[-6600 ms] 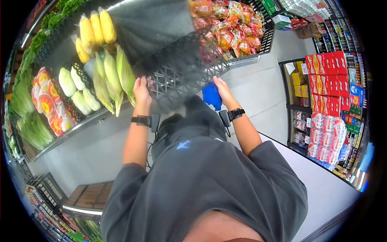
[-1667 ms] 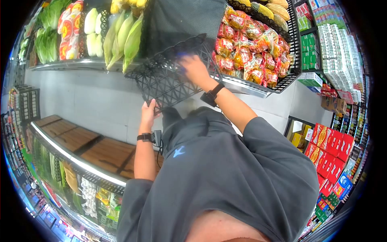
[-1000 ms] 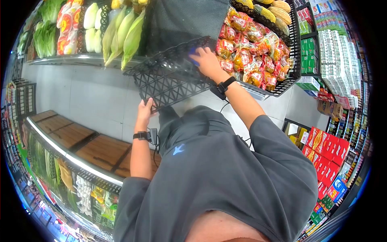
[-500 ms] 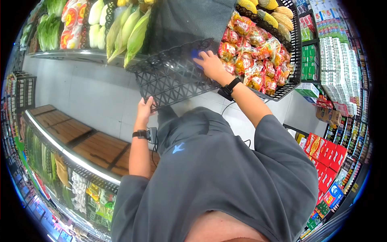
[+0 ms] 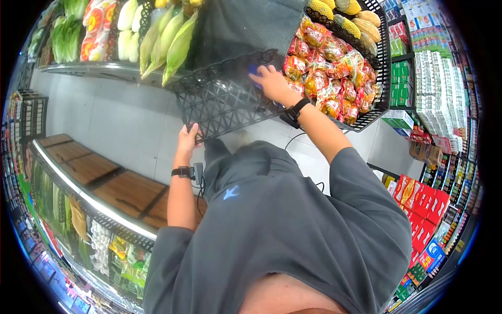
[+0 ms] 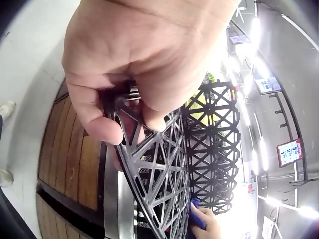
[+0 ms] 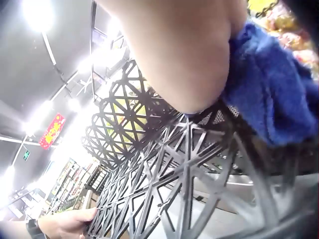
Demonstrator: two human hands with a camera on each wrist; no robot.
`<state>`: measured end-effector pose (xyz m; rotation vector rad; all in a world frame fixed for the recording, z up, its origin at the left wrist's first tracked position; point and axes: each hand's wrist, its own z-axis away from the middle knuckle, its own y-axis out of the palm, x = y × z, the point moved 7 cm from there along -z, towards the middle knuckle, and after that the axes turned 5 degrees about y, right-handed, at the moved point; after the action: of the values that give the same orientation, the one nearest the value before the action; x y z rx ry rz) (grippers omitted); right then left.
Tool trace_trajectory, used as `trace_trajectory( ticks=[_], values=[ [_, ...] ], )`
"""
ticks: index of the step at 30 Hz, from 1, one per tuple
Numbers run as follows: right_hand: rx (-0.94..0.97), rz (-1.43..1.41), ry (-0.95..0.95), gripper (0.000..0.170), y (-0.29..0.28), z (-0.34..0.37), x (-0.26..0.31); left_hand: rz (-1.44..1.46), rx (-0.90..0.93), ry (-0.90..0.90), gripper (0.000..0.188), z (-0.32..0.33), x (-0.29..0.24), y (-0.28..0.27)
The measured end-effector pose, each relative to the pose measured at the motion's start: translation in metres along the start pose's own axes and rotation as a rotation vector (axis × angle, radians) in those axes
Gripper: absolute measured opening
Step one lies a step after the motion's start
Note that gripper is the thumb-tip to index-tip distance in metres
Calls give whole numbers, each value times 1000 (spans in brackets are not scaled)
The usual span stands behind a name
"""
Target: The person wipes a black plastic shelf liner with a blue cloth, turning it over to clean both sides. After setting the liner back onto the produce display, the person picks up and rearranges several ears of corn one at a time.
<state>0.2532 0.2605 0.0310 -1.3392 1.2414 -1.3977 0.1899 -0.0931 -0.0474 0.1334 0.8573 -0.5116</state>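
Observation:
My left hand (image 5: 187,137) pinches the near corner of a black plastic lattice panel (image 6: 212,122), thumb on one side and fingers curled round the other in the left wrist view. The panel bends at a right angle into two openwork faces and is held tilted in front of my legs. My right hand (image 5: 273,83) grips a blue cloth (image 7: 274,84) at the panel's far right end. In the right wrist view the cloth bunches beneath that hand, over the lattice edge, hiding most of its fingertips.
A produce stand ahead holds corn (image 5: 179,49), a bare black mesh mat (image 5: 246,29) and a black crate of red-wrapped bagged produce (image 5: 334,68). Behind my left side is a low shelf with wooden panels (image 5: 125,191). Stacked red boxes (image 5: 426,201) stand at right.
Earlier both hands held the panel by opposite sides, the cloth hanging by the right hand. Since then the right hand has gone onto the panel with the cloth and shifted right along it.

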Motion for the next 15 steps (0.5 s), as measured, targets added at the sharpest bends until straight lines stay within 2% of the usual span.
trace_trajectory(
  ticks=[4,7,11,14,15],
  values=[
    [38,-261,-61,42,0,2,-19,16,-12,5,19,-2,1,3],
    [-189,-438,2,40,-1,6,-41,12,-6,4,18,-2,0,2],
    [-413,-812,487,37,17,22,-80,19,-10,4,19,-2,2,2],
    [-492,-775,587,39,10,24,-70,9,-6,0,19,-4,4,1],
    [-495,-534,442,40,2,19,-56,3,-3,-3,19,-3,2,2]
  ],
)
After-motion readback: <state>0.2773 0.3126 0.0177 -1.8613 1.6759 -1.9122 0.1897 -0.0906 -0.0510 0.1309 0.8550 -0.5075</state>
